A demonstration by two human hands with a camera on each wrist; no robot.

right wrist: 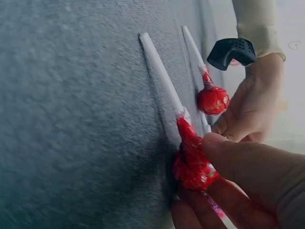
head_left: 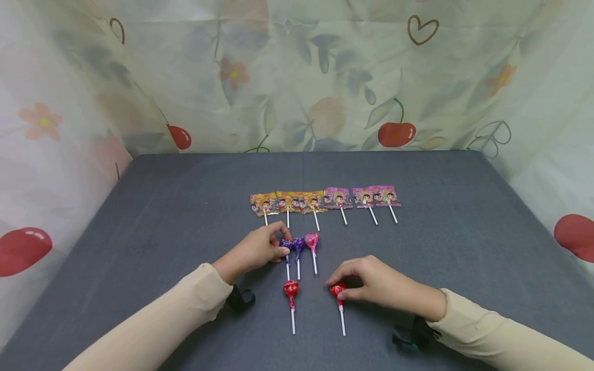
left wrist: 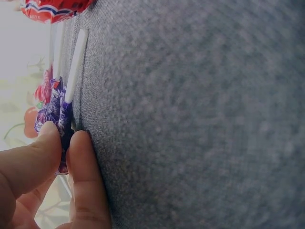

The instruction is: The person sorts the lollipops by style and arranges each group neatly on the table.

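Observation:
My left hand (head_left: 261, 247) pinches a purple-wrapped lollipop (left wrist: 66, 114) between thumb and finger, its white stick towards me. A second purple lollipop (head_left: 299, 245) lies right beside it, and a pink lollipop (head_left: 312, 241) is just to the right of that. Lower on the table, my right hand (head_left: 378, 282) holds a red lollipop (right wrist: 193, 164) by its wrapped head, thumb on one side and fingers on the other. Another red lollipop (head_left: 291, 289) rests to its left, below the purple pair, touched by neither hand.
Behind the hands runs a row of flat-packed lollipops: several sachets, yellow ones (head_left: 289, 202) at left and pink ones (head_left: 337, 198) at right, sticks towards me. All lie on a dark grey tabletop (head_left: 185, 206). Patterned cloth (head_left: 287, 77) hangs behind and at both sides.

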